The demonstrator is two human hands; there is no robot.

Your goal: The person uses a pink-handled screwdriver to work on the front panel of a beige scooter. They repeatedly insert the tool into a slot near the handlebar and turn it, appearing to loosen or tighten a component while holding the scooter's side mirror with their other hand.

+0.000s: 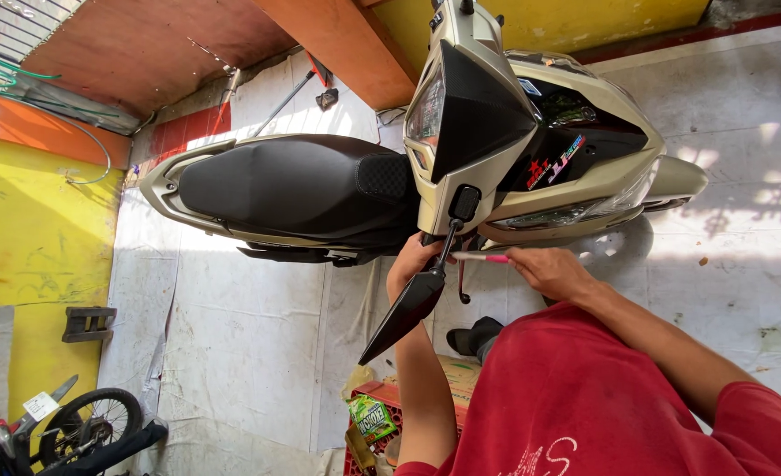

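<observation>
A beige and black scooter [496, 115] stands across the middle of the head view, its black seat [284, 181] to the left. My left hand [411, 263] is wrapped around the handlebar end beside the stem of a black mirror [408, 310]. A thin pink-handled tool [482, 257] sits in my right hand [549, 270], its tip pointing left at the mirror stem. My red shirt [584, 405] fills the lower right.
White sheeting [249, 335] covers the floor under the scooter. Yellow walls [37, 238] close the left and top. A small bicycle wheel [90, 423] sits at the lower left. A red crate with a green packet [371, 416] lies by my left arm.
</observation>
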